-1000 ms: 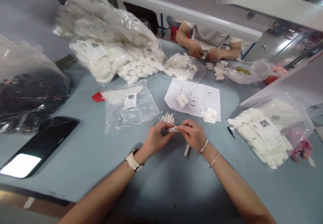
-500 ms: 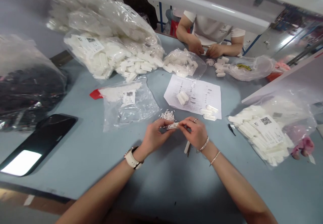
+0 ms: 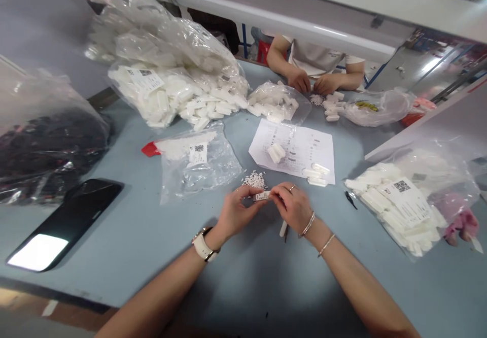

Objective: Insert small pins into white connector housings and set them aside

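Between thumb and fingers, my left hand (image 3: 238, 210) grips a small white rectangular plastic piece (image 3: 262, 196) with a row of small dark marks or slots along it. My right hand (image 3: 292, 206) is closed in a pinch at the right end of that piece; anything tiny between its fingertips is hidden. Just beyond the hands lies a heap of tiny white parts (image 3: 254, 179). A thin white stick-like thing (image 3: 283, 228) with a dark part beside it rests on the table under my right hand.
A printed sheet (image 3: 266, 135) bears several white plastic pieces (image 3: 276, 153). Around it lie a clear bag (image 3: 182, 175), a large bag of white pieces (image 3: 163, 94), a labelled bag (image 3: 399, 206) at right and a black phone-like slab (image 3: 81, 206). Opposite, a co-worker's hands (image 3: 300, 80) handle something small.
The view has shifted slightly, so the table things appear a little lower and to the right. Both my hands stay on the white piece, with only small finger movement.
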Action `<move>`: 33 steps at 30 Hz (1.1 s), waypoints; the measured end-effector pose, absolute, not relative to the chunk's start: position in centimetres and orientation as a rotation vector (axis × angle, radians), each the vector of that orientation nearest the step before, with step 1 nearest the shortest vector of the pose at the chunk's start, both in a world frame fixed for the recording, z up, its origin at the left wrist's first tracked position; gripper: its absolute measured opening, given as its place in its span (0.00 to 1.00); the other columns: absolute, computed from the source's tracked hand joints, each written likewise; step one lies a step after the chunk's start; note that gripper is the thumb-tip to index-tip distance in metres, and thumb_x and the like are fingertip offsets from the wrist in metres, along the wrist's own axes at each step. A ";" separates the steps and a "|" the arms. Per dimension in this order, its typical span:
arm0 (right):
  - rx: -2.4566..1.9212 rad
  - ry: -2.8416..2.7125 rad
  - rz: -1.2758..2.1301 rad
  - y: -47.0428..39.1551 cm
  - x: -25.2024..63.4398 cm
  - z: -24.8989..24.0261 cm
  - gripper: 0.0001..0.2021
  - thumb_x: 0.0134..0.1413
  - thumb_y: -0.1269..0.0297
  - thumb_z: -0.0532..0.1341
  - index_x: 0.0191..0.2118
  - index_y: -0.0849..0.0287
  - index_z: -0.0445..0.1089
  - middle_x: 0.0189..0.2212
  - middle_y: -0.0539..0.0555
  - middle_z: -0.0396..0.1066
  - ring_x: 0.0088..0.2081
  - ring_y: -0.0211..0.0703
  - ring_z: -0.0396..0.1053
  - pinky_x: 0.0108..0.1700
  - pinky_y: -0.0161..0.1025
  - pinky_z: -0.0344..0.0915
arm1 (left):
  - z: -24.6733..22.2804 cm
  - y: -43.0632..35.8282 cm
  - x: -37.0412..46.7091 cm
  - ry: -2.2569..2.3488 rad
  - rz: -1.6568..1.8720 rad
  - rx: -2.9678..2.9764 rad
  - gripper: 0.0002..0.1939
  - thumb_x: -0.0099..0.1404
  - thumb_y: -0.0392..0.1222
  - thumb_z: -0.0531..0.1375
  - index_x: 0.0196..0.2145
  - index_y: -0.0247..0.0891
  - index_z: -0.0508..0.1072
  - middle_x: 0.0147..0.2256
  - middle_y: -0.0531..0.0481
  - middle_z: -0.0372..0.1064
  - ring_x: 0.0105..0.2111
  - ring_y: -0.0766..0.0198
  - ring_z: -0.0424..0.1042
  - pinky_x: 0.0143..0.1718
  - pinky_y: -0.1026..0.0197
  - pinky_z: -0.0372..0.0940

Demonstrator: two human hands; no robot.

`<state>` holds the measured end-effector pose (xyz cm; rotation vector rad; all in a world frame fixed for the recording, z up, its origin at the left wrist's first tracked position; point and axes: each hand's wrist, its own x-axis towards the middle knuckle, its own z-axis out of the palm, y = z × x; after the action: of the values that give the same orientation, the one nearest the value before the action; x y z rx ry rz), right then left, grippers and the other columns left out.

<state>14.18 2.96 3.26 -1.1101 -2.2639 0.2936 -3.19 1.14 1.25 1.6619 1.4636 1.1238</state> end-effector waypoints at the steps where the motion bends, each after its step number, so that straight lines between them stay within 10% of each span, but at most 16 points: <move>1: -1.101 -2.278 0.310 3.1 14.3 3.4 0.09 0.61 0.67 0.52 0.33 0.59 0.69 0.30 0.56 0.71 0.34 0.43 0.68 0.38 0.38 0.65 | 1.3 1.1 -3.2 1.464 1.121 1.654 0.10 0.54 0.46 0.64 0.33 0.38 0.75 0.30 0.48 0.76 0.31 0.60 0.74 0.33 0.60 0.69; 33: -1.166 -2.209 0.513 3.4 14.7 4.5 0.04 0.49 0.73 0.59 0.28 0.59 0.70 0.26 0.50 0.70 0.25 0.34 0.65 0.31 0.31 0.63 | 1.5 1.0 -3.1 1.342 1.211 1.797 0.09 0.56 0.46 0.64 0.31 0.37 0.74 0.29 0.47 0.75 0.30 0.61 0.73 0.32 0.61 0.68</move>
<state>14.70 3.42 4.49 -1.1655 -2.2092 0.5128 -3.10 0.97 1.53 1.7973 1.3421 1.2110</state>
